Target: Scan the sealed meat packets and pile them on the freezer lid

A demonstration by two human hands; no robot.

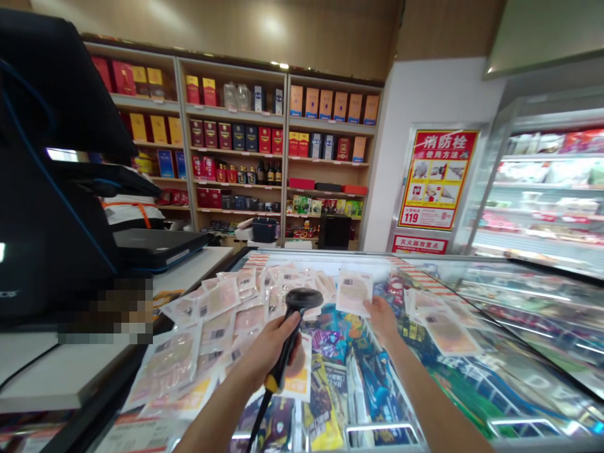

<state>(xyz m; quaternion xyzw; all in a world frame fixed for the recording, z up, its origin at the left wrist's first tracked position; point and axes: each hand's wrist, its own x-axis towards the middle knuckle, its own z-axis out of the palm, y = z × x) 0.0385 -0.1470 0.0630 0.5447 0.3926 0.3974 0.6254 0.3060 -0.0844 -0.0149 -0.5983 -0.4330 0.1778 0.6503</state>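
My left hand (271, 346) is wrapped round the handle of a black barcode scanner (304, 297), its cord running down toward me. In my right hand (382, 319) I pinch the lower right corner of a flat clear packet (353, 290) with a label on it. The scanner head is just left of this packet, apart from it. Many similar flat packets (219, 299) lie overlapping on the glass top to the left. A smaller group of packets (450, 327) lies to the right of my right hand.
Under the glass of the freezer are colourful bags (325, 390). On the left, a dark checkout terminal (51, 151) stands on a white counter (61, 371). Shelves (236, 113) of boxes and bottles line the back wall. A lit display fridge (547, 195) is at the right.
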